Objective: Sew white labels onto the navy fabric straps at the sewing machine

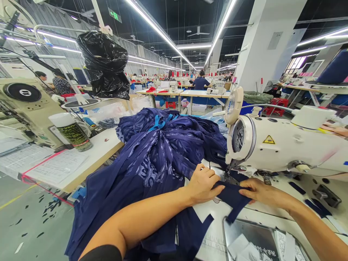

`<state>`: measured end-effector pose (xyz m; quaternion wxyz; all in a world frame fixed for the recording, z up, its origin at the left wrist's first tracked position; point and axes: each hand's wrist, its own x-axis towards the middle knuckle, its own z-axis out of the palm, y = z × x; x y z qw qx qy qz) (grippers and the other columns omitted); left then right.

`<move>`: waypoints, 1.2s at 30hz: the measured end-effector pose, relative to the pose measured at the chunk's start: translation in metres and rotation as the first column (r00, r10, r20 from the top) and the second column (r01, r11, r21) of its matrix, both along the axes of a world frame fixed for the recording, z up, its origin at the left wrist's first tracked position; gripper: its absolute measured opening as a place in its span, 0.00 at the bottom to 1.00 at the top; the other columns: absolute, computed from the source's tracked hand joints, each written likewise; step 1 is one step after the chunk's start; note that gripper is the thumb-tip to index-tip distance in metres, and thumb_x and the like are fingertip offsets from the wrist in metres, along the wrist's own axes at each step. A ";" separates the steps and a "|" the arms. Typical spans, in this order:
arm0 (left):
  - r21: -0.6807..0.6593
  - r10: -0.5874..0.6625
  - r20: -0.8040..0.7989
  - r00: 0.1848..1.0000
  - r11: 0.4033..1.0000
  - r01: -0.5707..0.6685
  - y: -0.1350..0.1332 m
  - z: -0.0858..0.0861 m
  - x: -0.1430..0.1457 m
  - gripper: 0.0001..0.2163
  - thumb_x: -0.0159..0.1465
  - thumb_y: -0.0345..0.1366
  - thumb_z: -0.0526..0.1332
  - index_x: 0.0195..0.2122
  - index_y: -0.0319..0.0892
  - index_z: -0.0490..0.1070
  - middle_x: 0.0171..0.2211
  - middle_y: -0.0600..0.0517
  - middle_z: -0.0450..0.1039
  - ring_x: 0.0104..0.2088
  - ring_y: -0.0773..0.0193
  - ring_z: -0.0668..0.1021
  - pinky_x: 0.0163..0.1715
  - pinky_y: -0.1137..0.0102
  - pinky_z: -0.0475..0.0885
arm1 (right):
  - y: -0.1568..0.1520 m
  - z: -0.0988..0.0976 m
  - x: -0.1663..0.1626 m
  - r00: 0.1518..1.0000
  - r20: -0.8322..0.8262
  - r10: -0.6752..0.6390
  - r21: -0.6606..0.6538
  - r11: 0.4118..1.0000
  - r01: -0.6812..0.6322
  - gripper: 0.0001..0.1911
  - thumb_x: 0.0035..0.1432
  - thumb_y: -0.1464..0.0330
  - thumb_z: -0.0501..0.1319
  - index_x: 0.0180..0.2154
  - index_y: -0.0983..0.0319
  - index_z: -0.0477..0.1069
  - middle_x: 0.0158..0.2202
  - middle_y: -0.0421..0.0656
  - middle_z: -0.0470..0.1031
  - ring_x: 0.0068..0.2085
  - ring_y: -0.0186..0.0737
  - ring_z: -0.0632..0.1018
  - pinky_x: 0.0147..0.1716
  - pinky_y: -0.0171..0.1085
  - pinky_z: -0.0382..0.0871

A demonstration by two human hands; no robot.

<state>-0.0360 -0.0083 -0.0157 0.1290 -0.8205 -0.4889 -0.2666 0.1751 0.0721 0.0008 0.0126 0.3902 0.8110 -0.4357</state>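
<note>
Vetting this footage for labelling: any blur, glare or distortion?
Head view throughout: left hand and right hand look fairly sharp; black plastic bag shows glossy glare; ceiling tube lights blow out white; navy thread cone leans at the right edge, likely wide-angle distortion.

Navy strip (pixel 232 195) under the sewing machine (pixel 272 145)'s head
I see the right hand (pixel 262 191) pinching the strip, the left hand (pixel 203 184) touching it, lacy navy fabric (pixel 156 168) heaped alongside.

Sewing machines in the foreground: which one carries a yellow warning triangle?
The right machine, the one beside the left hand and right hand. Its white body shows the triangle; the left machine shows a black disc, no visible triangle.
</note>
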 end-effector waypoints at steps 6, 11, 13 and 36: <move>-0.003 -0.009 0.003 1.000 1.000 0.009 0.000 -0.001 -0.001 0.12 0.59 0.43 0.55 0.31 0.40 0.70 0.27 0.52 0.71 0.29 0.65 0.70 0.37 0.64 0.59 | 0.001 0.000 0.001 1.000 0.016 0.002 -0.002 1.000 -0.002 0.18 0.48 0.53 0.56 0.23 0.62 0.64 0.24 0.40 0.65 0.27 0.35 0.71 0.29 0.33 0.70; -0.013 -0.015 0.007 1.000 1.000 0.016 0.000 0.000 0.000 0.11 0.59 0.43 0.55 0.31 0.40 0.70 0.27 0.52 0.71 0.29 0.65 0.70 0.37 0.64 0.59 | 0.000 0.000 0.001 0.999 0.025 -0.040 0.006 0.999 0.040 0.19 0.46 0.52 0.56 0.23 0.61 0.61 0.27 0.40 0.65 0.28 0.36 0.72 0.30 0.34 0.70; -0.013 -0.015 0.007 1.000 1.000 0.015 0.001 0.001 0.000 0.11 0.59 0.43 0.55 0.30 0.40 0.70 0.27 0.52 0.71 0.30 0.65 0.70 0.36 0.64 0.59 | 0.000 0.000 0.000 0.999 0.021 -0.029 0.006 1.000 0.029 0.20 0.45 0.51 0.56 0.22 0.62 0.59 0.26 0.40 0.63 0.28 0.36 0.71 0.29 0.33 0.70; -0.017 -0.013 0.016 1.000 1.000 0.013 0.000 0.002 0.001 0.11 0.59 0.42 0.56 0.30 0.40 0.70 0.27 0.52 0.71 0.29 0.65 0.71 0.37 0.65 0.60 | 0.004 -0.006 0.003 1.000 -0.003 -0.014 0.007 1.000 0.014 0.19 0.47 0.52 0.56 0.22 0.62 0.62 0.24 0.39 0.66 0.28 0.36 0.72 0.29 0.33 0.70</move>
